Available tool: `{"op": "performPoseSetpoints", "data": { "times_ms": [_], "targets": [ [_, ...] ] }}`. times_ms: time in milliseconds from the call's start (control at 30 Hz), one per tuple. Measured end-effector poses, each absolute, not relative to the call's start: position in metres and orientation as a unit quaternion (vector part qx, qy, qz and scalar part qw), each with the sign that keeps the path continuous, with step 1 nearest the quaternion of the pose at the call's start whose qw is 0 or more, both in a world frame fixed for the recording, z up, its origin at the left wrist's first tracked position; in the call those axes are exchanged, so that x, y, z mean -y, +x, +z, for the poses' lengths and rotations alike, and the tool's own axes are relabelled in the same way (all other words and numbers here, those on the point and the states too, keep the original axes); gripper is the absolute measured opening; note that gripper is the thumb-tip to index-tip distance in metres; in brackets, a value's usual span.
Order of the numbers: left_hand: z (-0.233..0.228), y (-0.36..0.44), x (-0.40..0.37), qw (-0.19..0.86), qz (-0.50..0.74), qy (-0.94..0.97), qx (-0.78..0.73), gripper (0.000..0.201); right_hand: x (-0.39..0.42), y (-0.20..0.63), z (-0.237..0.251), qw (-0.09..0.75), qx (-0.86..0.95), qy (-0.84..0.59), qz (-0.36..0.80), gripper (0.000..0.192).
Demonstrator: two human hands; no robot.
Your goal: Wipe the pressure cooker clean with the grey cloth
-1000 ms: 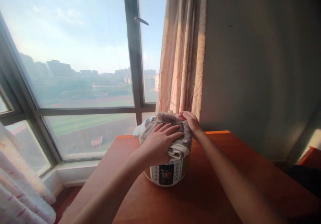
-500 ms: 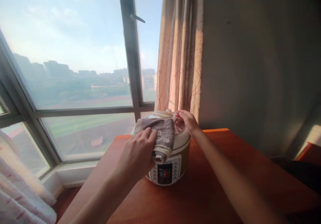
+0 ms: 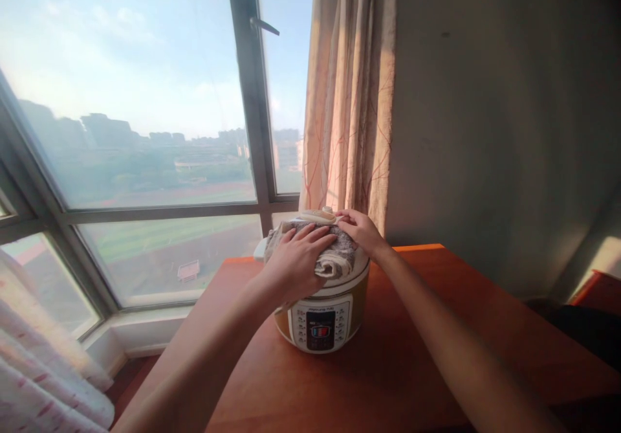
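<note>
A white and gold electric pressure cooker (image 3: 359, 297) stands on the table, its control panel (image 3: 321, 331) facing me. A grey-brown towel (image 3: 347, 248) with a pale edge drapes over the front of its lid. My left hand (image 3: 301, 258) lies on the towel, fingers spread and pressing it against the lid; the thumb is hidden. At the lid's far right, the fingers of my right hand (image 3: 361, 229) close on the end of the lid handle (image 3: 315, 215), beside a small round knob (image 3: 327, 210). Towel and left hand cover much of the lid.
The reddish-brown wooden table (image 3: 407, 355) carries the cooker near its far edge. Behind stand a beige curtain (image 3: 349, 96) and large windows with a grey frame (image 3: 247, 96). A dark wall (image 3: 475, 129) rises at the right. Another pale curtain (image 3: 43, 355) hangs at the lower left.
My left hand and the towel have shifted right and slightly up across the lid. The towel now bunches nearer the right hand, which stays at the handle.
</note>
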State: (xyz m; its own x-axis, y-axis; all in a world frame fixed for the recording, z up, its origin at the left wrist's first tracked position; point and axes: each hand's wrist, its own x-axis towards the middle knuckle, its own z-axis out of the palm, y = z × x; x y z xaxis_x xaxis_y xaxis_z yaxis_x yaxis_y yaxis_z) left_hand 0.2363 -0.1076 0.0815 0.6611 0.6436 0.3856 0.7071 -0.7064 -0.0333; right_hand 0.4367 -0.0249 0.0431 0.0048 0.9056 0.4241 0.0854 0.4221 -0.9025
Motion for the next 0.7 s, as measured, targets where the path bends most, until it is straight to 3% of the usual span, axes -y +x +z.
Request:
{"op": "performPoseSetpoints", "data": {
  "times_ms": [267,467,700],
  "targets": [
    [0.073,0.225,0.1,0.069,-0.261,-0.87,0.413,0.069,0.031,0.438,0.048,0.58,0.582,-0.399,0.408,0.024],
    [0.073,0.189,0.07,-0.013,-0.33,-0.838,0.435,0.066,0.031,0.436,0.046,0.583,0.558,-0.394,0.44,0.025],
    [0.076,0.164,0.029,-0.111,-0.374,-0.766,0.512,0.047,0.028,0.435,0.044,0.587,0.543,-0.41,0.44,0.025]
  ]
}}
